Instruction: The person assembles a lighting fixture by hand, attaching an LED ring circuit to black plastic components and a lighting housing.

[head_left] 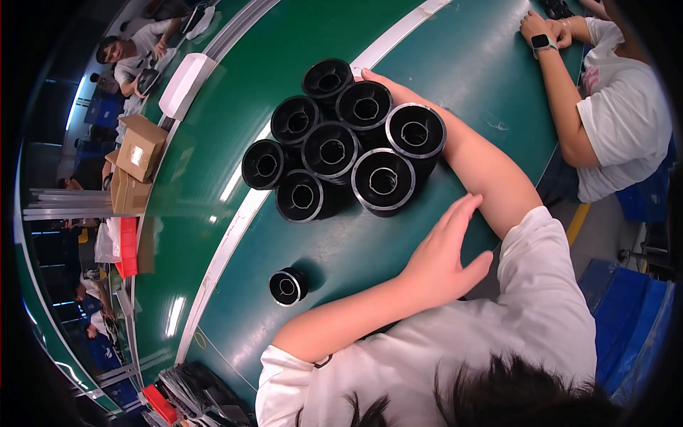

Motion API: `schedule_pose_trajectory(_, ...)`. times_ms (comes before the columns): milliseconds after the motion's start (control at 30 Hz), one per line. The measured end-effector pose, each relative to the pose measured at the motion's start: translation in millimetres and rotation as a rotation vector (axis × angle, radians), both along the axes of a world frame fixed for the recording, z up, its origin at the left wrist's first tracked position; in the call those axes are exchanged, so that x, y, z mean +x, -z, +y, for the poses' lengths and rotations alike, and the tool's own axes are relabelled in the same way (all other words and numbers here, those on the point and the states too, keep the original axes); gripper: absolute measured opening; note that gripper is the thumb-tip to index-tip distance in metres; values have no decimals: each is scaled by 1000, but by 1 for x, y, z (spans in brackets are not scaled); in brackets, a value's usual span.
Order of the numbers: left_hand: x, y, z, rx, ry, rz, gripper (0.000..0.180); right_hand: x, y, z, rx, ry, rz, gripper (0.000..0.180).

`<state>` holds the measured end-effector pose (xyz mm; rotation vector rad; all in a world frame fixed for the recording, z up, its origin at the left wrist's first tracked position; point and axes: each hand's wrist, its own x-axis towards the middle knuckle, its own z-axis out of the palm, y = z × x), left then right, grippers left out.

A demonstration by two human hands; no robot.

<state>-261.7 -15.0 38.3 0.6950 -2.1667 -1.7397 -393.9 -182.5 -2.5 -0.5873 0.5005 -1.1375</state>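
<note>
Green table (pixel 356 249) — cylinders (pixel 331 150) beside right grip (pixel 380 80)

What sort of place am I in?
Probably a factory assembly area: a long green worktop, clustered black cylindrical parts, and a co-worker at the same bench.

The right hand (pixel 380 81) is mostly hidden behind the black cylinders (pixel 343 136) (only a sliver is left visible past their rims), so its grip cannot be told. The cylinders' bases are largely masked by one another. Part of the near edge of the tabletop (pixel 434 64) is covered by the white shirt (pixel 441 341). Beside its right edge, the co-worker (pixel 626 107) is cut off by the picture's rim, as is a dark object (pixel 558 8) farther up.
</note>
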Motion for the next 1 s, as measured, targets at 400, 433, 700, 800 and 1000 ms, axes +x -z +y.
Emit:
schedule_pose_trajectory(400, 73, -36, -28, -442, -997, 648, 67, 6, -11, 11, -122, 6, -49, 44)
schedule_pose_trajectory(433, 72, -34, -36, -442, -1000, 647, 67, 5, -10, 11, -117, 14, -47, 43)
schedule_pose_trajectory(700, 68, -20, -69, -6, -1190, 555, 65, 4, 1, -1, -31, 82, 65, 35)
schedule_pose_trajectory(800, 63, -23, -67, 103, -1087, 654, 66, -5, 25, -14, -340, -194, -324, 35)
schedule_pose_trajectory(1000, 69, -19, -70, 118, -1098, 663, 61, -2, -1, 11, -124, -88, -177, 36)
